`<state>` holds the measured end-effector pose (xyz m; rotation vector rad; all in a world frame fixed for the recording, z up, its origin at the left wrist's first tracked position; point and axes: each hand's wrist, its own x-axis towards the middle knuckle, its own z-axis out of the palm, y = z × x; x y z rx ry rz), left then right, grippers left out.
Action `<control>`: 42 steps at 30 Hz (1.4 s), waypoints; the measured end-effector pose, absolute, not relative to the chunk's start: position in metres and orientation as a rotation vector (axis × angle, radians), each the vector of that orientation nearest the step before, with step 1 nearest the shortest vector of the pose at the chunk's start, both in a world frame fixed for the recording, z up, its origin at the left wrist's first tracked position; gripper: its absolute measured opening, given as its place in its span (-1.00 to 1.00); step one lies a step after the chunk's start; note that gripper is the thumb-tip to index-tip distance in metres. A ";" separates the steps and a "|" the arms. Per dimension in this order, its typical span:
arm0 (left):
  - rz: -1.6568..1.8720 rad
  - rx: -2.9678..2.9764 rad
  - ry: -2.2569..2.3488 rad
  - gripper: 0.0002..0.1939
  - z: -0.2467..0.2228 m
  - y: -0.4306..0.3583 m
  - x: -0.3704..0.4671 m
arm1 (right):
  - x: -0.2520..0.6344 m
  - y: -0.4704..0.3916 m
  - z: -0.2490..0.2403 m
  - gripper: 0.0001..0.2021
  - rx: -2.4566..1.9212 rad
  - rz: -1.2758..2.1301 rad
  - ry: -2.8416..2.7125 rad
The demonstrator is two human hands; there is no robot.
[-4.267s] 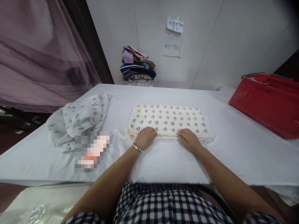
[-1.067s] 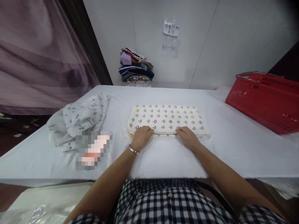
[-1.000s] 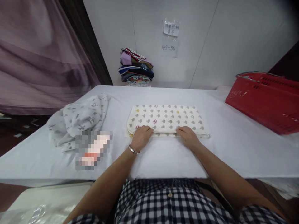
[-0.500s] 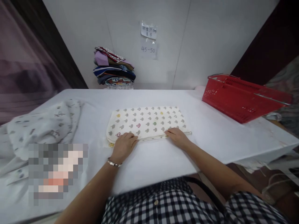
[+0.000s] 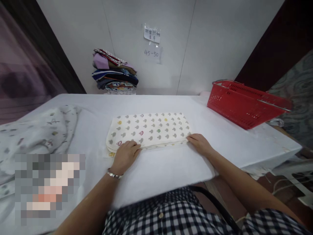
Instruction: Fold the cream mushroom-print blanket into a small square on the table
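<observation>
A folded cream cloth (image 5: pixel 153 129), printed with grey, red, yellow and green mushroom-like shapes, lies flat on the white table. My left hand (image 5: pixel 125 156), a silver bracelet at its wrist, has its fingers closed on the near edge, left of the middle. At the near right corner, my right hand (image 5: pixel 200 143) pinches the edge with bent fingers. Several layers show along the near side. A bit of the print peeks out under the left corner.
A loose, crumpled white printed cloth (image 5: pixel 49 130) covers the table's left side. Against the back wall stands a stack of folded fabrics (image 5: pixel 114 71), with paper labels (image 5: pixel 152 44) above and to its right. A red basket (image 5: pixel 244 104) sits at the table's right; a blurred patch hides something at lower left.
My right hand has slid right along the near edge to the corner of the cloth. My left hand keeps its place on the cloth. The whole view has shifted slightly.
</observation>
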<state>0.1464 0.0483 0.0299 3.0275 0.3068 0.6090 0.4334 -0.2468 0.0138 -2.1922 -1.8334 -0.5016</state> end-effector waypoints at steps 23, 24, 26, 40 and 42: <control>0.667 3.003 0.286 -0.67 0.028 0.052 0.146 | 0.440 -0.262 0.026 -0.76 -2.202 -0.091 -1.334; 0.666 3.003 0.285 -0.67 0.029 0.051 0.146 | 0.440 -0.262 0.027 -0.75 -2.221 -0.099 -1.369; 0.659 3.005 0.283 -0.68 0.029 0.051 0.146 | 0.441 -0.262 0.030 -0.74 -2.260 -0.099 -1.444; 0.676 3.009 0.273 -0.69 0.026 0.052 0.147 | 0.440 -0.271 0.025 -0.69 -2.364 -0.379 -1.570; 0.685 2.998 0.278 -0.69 0.026 0.051 0.147 | 0.438 -0.272 0.026 -0.70 -2.360 -0.392 -1.600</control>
